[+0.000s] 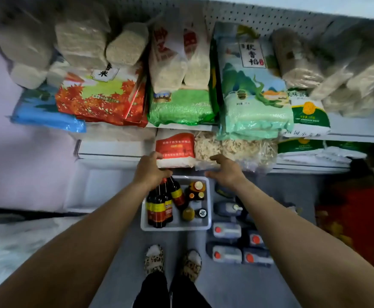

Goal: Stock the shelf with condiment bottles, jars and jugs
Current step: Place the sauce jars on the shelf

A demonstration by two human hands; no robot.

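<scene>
A white bin (pixel 175 228) sits on the floor in front of the shelf. It holds several dark sauce bottles (pixel 159 211) with red and yellow labels, plus small jars (pixel 196 189). My left hand (pixel 150 172) is over the bottle tops, its fingers curled round their necks. My right hand (pixel 226 172) hovers to the right of the bin's far edge with fingers spread, holding nothing, just in front of a clear bag. Several dark jugs (pixel 226 230) with orange caps lie on the floor right of the bin.
The shelves above carry rice bags and vacuum packs. A red and white bag (pixel 174 150) and a clear bag of dried strips (pixel 234 150) lie on the lower shelf (pixel 110 150). A white bottom shelf (pixel 97 187) is left of the bin. My slippered feet (pixel 172 261) stand behind it.
</scene>
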